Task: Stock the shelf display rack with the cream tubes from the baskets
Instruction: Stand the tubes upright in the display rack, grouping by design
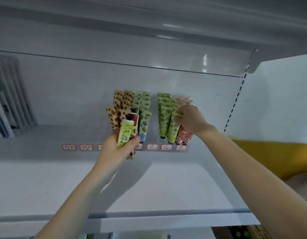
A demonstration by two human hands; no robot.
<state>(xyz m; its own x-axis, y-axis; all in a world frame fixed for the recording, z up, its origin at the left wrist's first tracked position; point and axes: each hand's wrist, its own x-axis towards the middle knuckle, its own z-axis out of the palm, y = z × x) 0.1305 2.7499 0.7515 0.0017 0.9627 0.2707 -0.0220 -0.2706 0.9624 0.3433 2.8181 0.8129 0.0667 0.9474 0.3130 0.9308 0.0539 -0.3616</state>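
Cream tubes (127,131): probably light, soft, slick; grip mid-body.
Left hand (117,147): clasps several.
Right hand (190,120): pinches racked green tube (173,129).

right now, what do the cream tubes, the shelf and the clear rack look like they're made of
The cream tubes: likely soft plastic laminate, printed, mostly matte, with flat crimped top ends. The shelf: probably painted sheet metal, smooth white and slightly glossy, like the panel above with its glare spots. The rack: seems clear acrylic, since the tubes show through it.
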